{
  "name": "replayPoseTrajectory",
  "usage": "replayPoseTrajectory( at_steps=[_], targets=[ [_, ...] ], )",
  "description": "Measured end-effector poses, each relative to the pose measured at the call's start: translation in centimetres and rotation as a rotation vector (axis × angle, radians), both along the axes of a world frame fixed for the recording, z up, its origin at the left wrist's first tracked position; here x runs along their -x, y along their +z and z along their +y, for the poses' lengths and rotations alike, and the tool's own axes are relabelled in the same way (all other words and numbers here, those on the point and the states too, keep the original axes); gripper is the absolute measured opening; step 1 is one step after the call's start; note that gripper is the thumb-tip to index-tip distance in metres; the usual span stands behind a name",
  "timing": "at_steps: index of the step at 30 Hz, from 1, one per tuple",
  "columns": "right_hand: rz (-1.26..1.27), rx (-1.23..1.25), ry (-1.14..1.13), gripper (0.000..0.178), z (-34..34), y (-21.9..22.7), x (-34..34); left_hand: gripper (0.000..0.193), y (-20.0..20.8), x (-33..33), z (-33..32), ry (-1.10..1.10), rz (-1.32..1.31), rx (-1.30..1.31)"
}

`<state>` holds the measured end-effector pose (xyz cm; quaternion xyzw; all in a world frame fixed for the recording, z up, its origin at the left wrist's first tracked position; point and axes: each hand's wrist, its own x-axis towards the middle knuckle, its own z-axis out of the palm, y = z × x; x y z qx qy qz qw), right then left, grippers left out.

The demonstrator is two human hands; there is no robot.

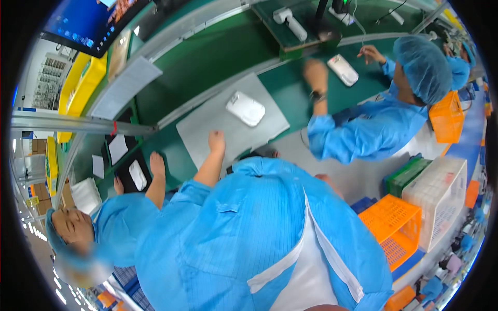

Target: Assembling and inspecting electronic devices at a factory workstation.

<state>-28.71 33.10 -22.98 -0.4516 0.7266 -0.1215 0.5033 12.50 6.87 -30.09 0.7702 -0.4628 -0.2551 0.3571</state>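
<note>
A flat white device with rounded corners (246, 108), shaped like a phone and with small dark marks at one end, lies on a grey mat (199, 127). My left hand (216, 141) rests at the near part of this mat, fingers curled in and nothing seen in them. It is apart from the device, to its lower left. Of my right hand (329, 183) only a bit of skin shows beside my blue coat at the right; its fingers are hidden.
At left, a co-worker sits by a similar white device (137, 175) on a black mat. Another co-worker at right reaches around a white device (343, 70). Orange crate (391, 223) and white crate (438, 197) stand at lower right. A monitor (85, 26) hangs upper left.
</note>
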Motion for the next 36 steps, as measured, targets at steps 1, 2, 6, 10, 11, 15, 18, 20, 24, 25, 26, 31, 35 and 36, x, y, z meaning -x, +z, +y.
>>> replayPoseTrajectory(
  at_steps=[1,2,6,10,11,15,18,20,24,25,26,31,35,36],
  targets=[
    [-0.046,0.010,-0.042,0.029,-1.4,3.6,-0.4,0.022,2.2,0.7,-0.9,-0.169,-0.087,-0.072],
    [-0.197,-0.081,-0.107,0.030,-2.4,2.6,0.3,0.021,3.9,0.6,-0.5,-0.163,-0.230,0.023],
    [-0.331,0.029,-0.120,0.026,-8.6,3.3,-1.5,0.024,4.5,0.1,-0.4,-0.167,-0.161,0.046],
    [-0.144,0.511,0.087,0.026,-17.9,5.6,-8.7,0.023,5.6,-0.4,2.2,-0.185,-0.093,0.006],
    [-0.078,0.602,0.176,0.031,-20.5,5.7,-10.7,0.022,5.6,-1.0,2.7,-0.185,0.000,-0.026],
    [0.217,0.797,0.334,0.058,-28.3,3.0,-16.5,0.021,7.6,-1.1,2.8,-0.192,0.082,-0.214],
    [0.438,0.735,0.419,0.077,-31.6,1.8,-18.8,0.023,8.2,-1.8,2.7,-0.211,0.100,-0.200],
    [0.523,0.681,0.461,0.086,-32.9,1.1,-19.7,0.024,8.1,-2.5,3.1,-0.200,0.121,-0.213],
    [0.548,0.561,0.563,0.092,-34.1,0.9,-20.5,0.025,7.5,-3.9,3.7,-0.204,0.171,-0.289],
    [0.548,0.492,0.580,0.093,-34.4,1.0,-20.6,0.025,7.3,-4.1,3.7,-0.200,0.191,-0.324],
    [0.549,0.487,0.577,0.093,-34.5,1.1,-20.7,0.025,7.1,-4.2,3.8,-0.204,0.193,-0.328],
    [0.519,0.485,0.544,0.087,-34.5,3.3,-21.3,0.022,7.6,-3.4,1.9,-0.303,0.215,-0.354],
    [0.549,0.460,0.507,0.082,-33.2,4.8,-21.9,0.020,10.1,-0.7,-1.2,-0.489,0.108,-0.267],
    [0.544,0.453,0.502,0.082,-32.9,4.6,-22.0,0.020,10.9,0.2,-1.9,-0.494,0.105,-0.275]
  ],
)
